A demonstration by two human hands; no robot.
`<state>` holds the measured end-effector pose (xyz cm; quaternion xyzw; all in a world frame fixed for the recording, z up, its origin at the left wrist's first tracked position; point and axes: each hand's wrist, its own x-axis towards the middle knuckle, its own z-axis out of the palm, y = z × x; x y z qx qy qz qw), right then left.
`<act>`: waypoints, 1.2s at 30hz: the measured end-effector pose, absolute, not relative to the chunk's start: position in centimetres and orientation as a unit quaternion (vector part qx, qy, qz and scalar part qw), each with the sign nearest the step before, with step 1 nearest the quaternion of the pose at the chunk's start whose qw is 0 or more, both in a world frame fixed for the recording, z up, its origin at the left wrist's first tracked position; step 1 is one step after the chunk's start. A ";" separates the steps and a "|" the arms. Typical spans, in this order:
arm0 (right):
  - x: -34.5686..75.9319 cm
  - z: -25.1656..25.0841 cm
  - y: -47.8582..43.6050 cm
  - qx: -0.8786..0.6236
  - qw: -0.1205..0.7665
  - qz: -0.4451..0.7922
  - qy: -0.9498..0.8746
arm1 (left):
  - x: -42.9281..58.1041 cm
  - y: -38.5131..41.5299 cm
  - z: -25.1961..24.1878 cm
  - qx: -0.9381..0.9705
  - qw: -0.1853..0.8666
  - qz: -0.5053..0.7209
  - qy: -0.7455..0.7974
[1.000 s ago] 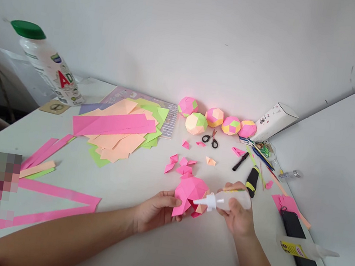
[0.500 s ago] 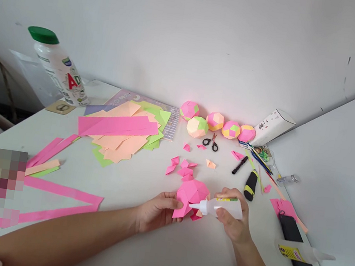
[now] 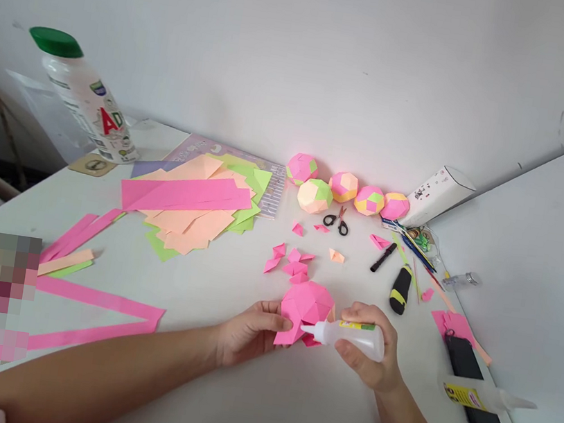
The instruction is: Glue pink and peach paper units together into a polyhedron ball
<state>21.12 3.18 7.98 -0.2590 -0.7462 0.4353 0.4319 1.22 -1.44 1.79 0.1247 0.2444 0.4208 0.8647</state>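
My left hand (image 3: 255, 334) grips a pink folded-paper ball (image 3: 308, 304) by its left side, thumb on the front. The ball is faceted, with loose paper flaps at its lower edge. In my right hand (image 3: 372, 354) is a clear glue bottle (image 3: 353, 337) with a white nozzle, held sideways. Its tip points left and meets the paper near my left thumb; whether glue is coming out I cannot tell. Just behind the ball lie several small pink folded paper pieces (image 3: 297, 264). One peach folded piece (image 3: 336, 255) sits farther right.
Finished paper balls (image 3: 315, 196) line the wall, with scissors (image 3: 339, 222) before them. Coloured paper sheets (image 3: 186, 198) and a tall green-capped bottle (image 3: 88, 100) are at left. A cutter (image 3: 400, 290), a marker (image 3: 383, 257) and a second glue bottle (image 3: 471, 395) lie at right.
The view has shifted slightly. My right thumb has come a little lower and left on the glue bottle; both hands keep their holds, and the nozzle stays at the same spot.
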 end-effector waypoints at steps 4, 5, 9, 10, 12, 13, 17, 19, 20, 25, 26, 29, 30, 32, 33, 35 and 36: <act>20.9 8.4 3.1 -0.240 0.427 0.443 -0.751 | 1.3 -1.5 1.7 0.124 0.865 0.422 0.241; 20.9 8.5 3.1 -0.238 0.428 0.442 -0.752 | 1.3 -1.5 1.8 0.126 0.865 0.422 0.241; 20.8 8.5 3.0 -0.233 0.426 0.431 -0.761 | 1.2 -1.4 1.9 0.132 0.863 0.423 0.242; 20.9 8.6 2.9 -0.233 0.425 0.427 -0.763 | 1.2 -1.4 1.9 0.132 0.863 0.424 0.242; 21.0 8.6 2.8 -0.239 0.421 0.424 -0.766 | 1.2 -1.4 1.9 0.134 0.862 0.424 0.242; 21.1 8.6 2.8 -0.244 0.418 0.428 -0.763 | 1.3 -1.4 2.0 0.135 0.862 0.424 0.242; 21.6 8.4 3.2 -0.267 0.411 0.494 -0.718 | 1.3 -1.3 2.0 0.139 0.861 0.422 0.248; 21.9 8.1 3.7 -0.270 0.427 0.543 -0.671 | 1.3 -1.3 2.0 0.138 0.860 0.422 0.252; 22.0 8.0 4.1 -0.271 0.440 0.570 -0.639 | 1.3 -1.3 1.9 0.137 0.860 0.422 0.254; 22.6 7.2 6.9 -0.341 0.503 0.631 -0.482 | 1.3 -1.3 1.6 0.138 0.862 0.417 0.254; 22.7 6.9 7.5 -0.364 0.509 0.615 -0.480 | 1.3 -1.3 1.6 0.141 0.862 0.418 0.249; 23.1 5.5 9.2 -0.498 0.468 0.488 -0.544 | 1.3 -1.2 1.4 0.151 0.865 0.415 0.236; 23.2 4.9 9.6 -0.555 0.447 0.404 -0.574 | 1.3 -1.2 1.3 0.153 0.867 0.412 0.235; 23.4 3.8 10.1 -0.599 0.440 0.325 -0.585 | 1.3 -1.1 1.2 0.154 0.869 0.407 0.235; 23.4 3.4 10.3 -0.625 0.420 0.266 -0.602 | 1.3 -1.1 1.2 0.154 0.870 0.406 0.234; 23.6 2.7 10.4 -0.669 0.342 0.135 -0.647 | 1.3 -1.1 1.2 0.154 0.870 0.407 0.234; 23.7 2.4 10.5 -0.682 0.302 0.081 -0.661 | 1.3 -1.1 1.2 0.153 0.870 0.407 0.232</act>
